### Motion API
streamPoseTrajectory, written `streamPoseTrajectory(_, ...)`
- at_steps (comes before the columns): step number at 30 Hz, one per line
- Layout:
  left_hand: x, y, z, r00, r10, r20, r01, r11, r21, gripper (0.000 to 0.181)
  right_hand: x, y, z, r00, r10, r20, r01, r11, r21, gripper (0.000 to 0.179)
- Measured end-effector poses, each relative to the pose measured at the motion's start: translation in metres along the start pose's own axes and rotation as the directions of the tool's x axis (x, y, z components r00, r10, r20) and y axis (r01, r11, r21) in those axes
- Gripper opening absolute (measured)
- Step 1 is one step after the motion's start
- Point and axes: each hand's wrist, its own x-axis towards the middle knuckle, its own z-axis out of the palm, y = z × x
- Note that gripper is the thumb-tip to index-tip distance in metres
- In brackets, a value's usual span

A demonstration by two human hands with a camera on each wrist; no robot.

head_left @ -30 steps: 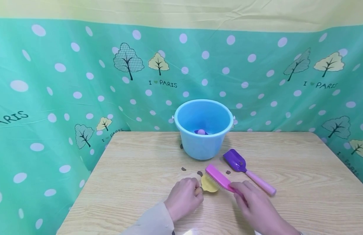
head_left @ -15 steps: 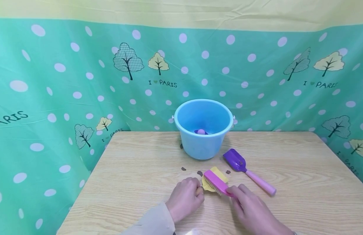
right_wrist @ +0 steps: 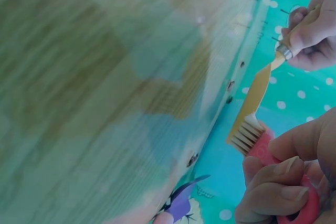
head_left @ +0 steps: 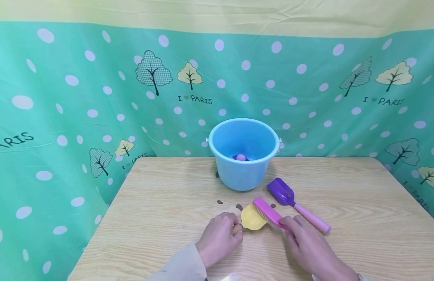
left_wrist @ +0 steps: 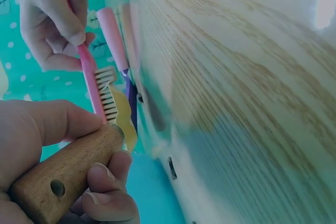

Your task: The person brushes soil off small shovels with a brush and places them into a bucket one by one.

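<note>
My left hand [head_left: 220,236] grips the wooden handle [left_wrist: 79,169] of a small garden shovel with a yellow scoop [head_left: 251,219]. The scoop is held over the table, near its middle. In my right hand [head_left: 309,246] is a pink brush [head_left: 268,210], held by its handle. Its pale bristles [right_wrist: 247,136] meet the yellow scoop near its right edge, as the right wrist view shows. The brush's looped handle end [right_wrist: 303,205] curls out among the right fingers. Several small dark brown bits, one of them a crumb [head_left: 239,207], lie just beyond the scoop.
A light blue bucket [head_left: 242,175] stands behind the hands, with a purple-and-pink object [head_left: 241,157] inside. To the right lies a purple shovel [head_left: 280,192] with a pink handle, a dark bit in its scoop. The wooden table [head_left: 160,203] backs onto a dotted green curtain [head_left: 97,70].
The brush slid left and nearer across the yellow scoop, then back right and away to the scoop's right edge. The left hand stays in nearly the same spot.
</note>
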Motion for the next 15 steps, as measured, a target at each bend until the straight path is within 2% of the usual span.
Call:
streamPoseTrajectory(7, -0.001, 0.000, -0.001, 1.000, 0.004, 0.003, -0.004, 1.000, 0.000, 0.017, 0.001, 0.007, -0.003, 0.997, 0.069, 0.032, -0.069, 0.998, -0.007, 0.034)
streamPoseTrajectory(15, -0.002, 0.000, -0.003, 1.000, -0.015, 0.008, 0.015, 0.999, -0.045, 0.006, 0.000, 0.016, -0.007, 0.999, 0.050, -0.021, -0.051, 0.998, -0.025, 0.035)
